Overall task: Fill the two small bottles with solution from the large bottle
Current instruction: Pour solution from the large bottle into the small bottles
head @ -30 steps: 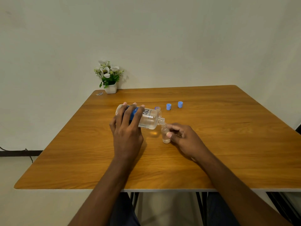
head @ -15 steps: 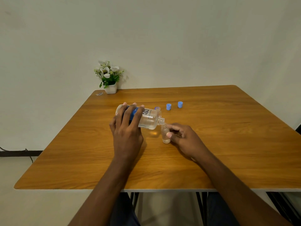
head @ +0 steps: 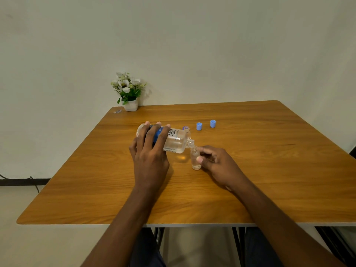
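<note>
While the large bottle (head: 169, 140) hangs tipped almost level over the middle of the table (head: 269, 189), its open neck meets the mouth of a small bottle (head: 195, 158) that stands upright on the wood. From the head view this looks like the first fill, in progress and far from finished.

The left hand (head: 150, 157) has its grip wrapped over the large bottle's body, fingers curled across the blue label. The right hand (head: 217, 164) steadies the small bottle, with the thumb and a fingertip pinching it from the right side.

Only a shallow layer of clear liquid shows at the small bottle's bottom, so most of it seems unfilled. The large bottle holds plenty of solution.

Two blue caps (head: 199, 126) sit loose beyond the bottles, toward the far edge, so capping is also left to do. A small object (head: 186, 128) with a bluish rim peeks out just behind the large bottle's shoulder. I cannot tell whether it is the second small bottle or another cap. No filled small bottle is in sight.

A flower pot (head: 130, 93) stands at the far left corner.
</note>
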